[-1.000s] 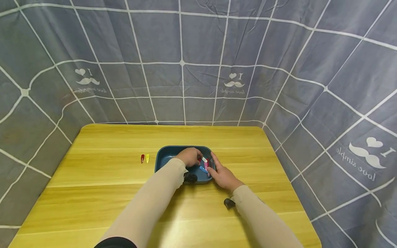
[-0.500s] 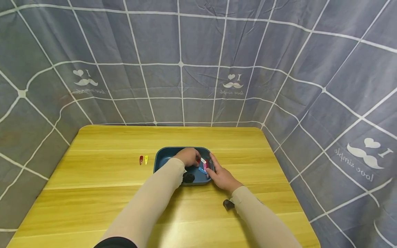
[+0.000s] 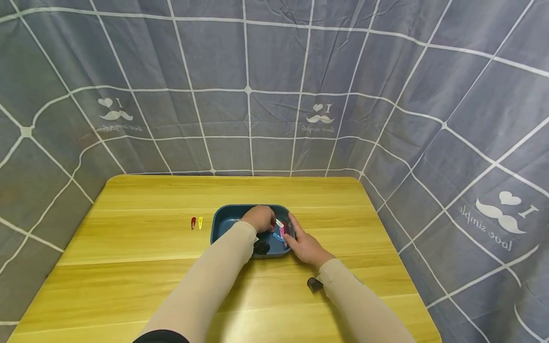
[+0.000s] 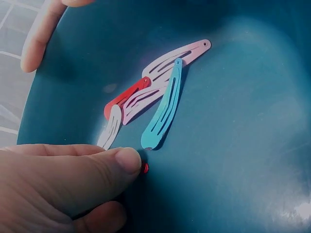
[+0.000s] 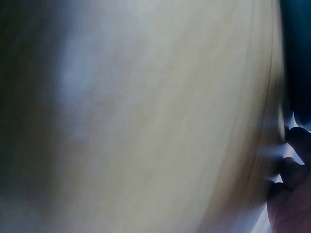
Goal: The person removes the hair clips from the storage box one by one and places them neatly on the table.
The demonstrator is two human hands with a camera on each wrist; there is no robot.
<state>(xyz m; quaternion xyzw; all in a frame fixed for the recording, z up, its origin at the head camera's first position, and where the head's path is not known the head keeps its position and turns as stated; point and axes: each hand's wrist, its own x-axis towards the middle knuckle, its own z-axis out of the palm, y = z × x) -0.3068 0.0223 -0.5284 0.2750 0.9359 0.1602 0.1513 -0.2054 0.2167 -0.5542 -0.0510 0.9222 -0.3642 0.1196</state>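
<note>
Inside a dark blue plastic tray (image 3: 217, 228), my left hand (image 3: 260, 218) reaches down to the bottom. Its thumb and forefinger pinch a hair clip; only a small red end (image 4: 146, 168) shows past the thumb tip in the left wrist view. Just beyond lie a white clip (image 4: 112, 127), a red clip (image 4: 127, 98), two overlapping pink clips (image 4: 194, 49) and a light blue clip (image 4: 165, 111). My right hand (image 3: 306, 245) grips the tray's right wall, thumb over the rim and fingers outside; its fingertips (image 5: 291, 172) show at the right wrist view's edge.
A red clip (image 3: 193, 223) and a yellow clip (image 3: 200, 223) lie side by side on the wooden table (image 3: 150, 247), left of the tray. A grey checked curtain (image 3: 274, 114) surrounds the table at the back and sides.
The head view has shifted slightly, so everything sits a little lower and further left. Both hands keep almost the same place at the tray.
</note>
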